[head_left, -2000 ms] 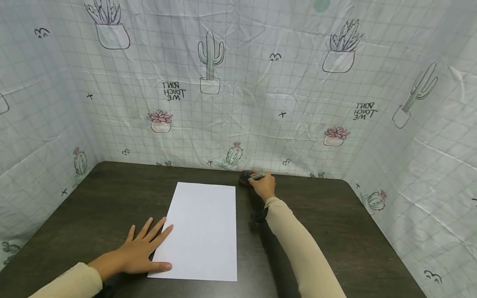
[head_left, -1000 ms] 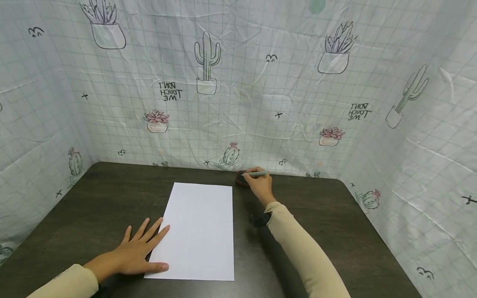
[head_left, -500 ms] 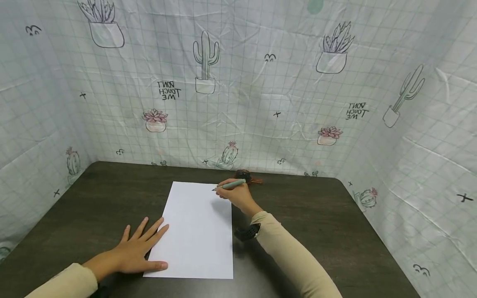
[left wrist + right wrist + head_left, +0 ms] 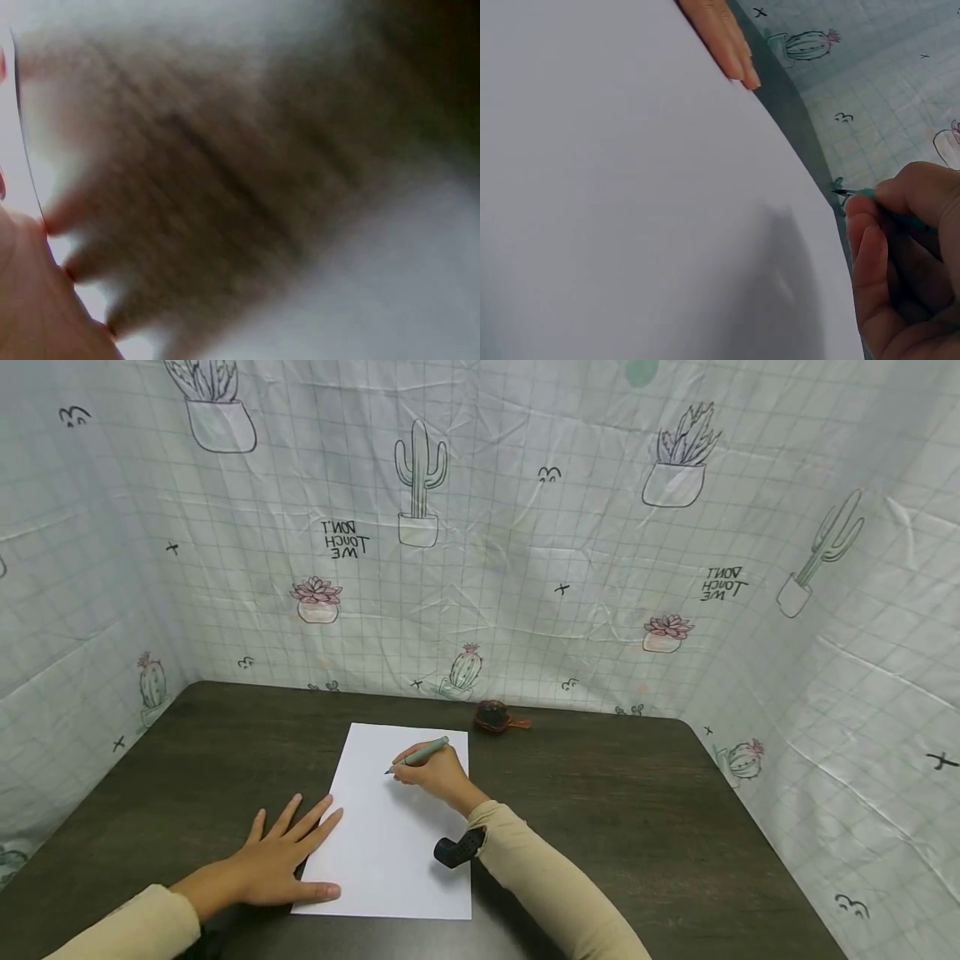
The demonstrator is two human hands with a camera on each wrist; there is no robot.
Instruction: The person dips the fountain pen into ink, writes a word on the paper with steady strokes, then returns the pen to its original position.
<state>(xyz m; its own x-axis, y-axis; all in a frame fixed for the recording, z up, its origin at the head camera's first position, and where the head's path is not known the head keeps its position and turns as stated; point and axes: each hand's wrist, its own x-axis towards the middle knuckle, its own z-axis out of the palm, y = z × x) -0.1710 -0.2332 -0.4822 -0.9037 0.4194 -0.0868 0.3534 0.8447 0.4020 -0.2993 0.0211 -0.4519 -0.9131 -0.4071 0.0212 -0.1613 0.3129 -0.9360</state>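
A white sheet of paper (image 4: pixel 390 877) lies lengthwise on the dark table, its surface unmarked in the head view. My left hand (image 4: pixel 273 864) is spread flat at its left edge, thumb and some fingertips resting on the sheet. In my right hand (image 4: pixel 435 770) I pinch a pale green pen (image 4: pixel 429 749) between thumb and fingers. Its dark pointed tip is close over the upper middle of the paper. The right wrist view shows the curled fingers (image 4: pixel 870 270) and the thin dark tip. A small dark dish (image 4: pixel 492 716) with a reddish-brown rim and short handle stands beyond the paper.
The dark wooden table (image 4: pixel 622 810) runs back to a pale curtain (image 4: pixel 510 552) printed with cactuses, which also encloses both sides. A black wrist device (image 4: pixel 459 847) hangs under my right wrist, over the paper. The left wrist view is mostly blurred.
My right hand has moved with the pen from the dish, left and toward me, over the paper. The dish and its handle are now uncovered. My left hand has stayed on the paper.
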